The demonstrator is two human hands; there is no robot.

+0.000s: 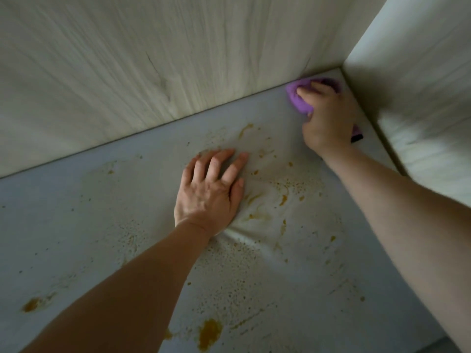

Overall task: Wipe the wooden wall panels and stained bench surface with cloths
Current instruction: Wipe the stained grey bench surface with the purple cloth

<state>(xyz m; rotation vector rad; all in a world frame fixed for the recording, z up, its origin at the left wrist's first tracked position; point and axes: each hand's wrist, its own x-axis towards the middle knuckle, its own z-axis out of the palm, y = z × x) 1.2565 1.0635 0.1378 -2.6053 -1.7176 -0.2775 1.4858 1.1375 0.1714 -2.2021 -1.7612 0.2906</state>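
A grey padded bench surface [89, 225] fills the lower view, covered with orange-brown stains [209, 332] and speckles. My left hand [211, 189] lies flat on the bench with fingers spread, denting the padding. My right hand [328, 115] grips a bunched purple cloth [297, 99] in the far right corner, where the bench meets the pale wooden back wall panel [153, 59] and the side panel [420, 85]. Part of the cloth is hidden under the hand.
A dark tag or edge of the cloth [356, 136] pokes out below my right wrist. Larger stain blotches sit at the near left [31, 304] and near the bench's front edge. The side panel closes the bench off on the right.
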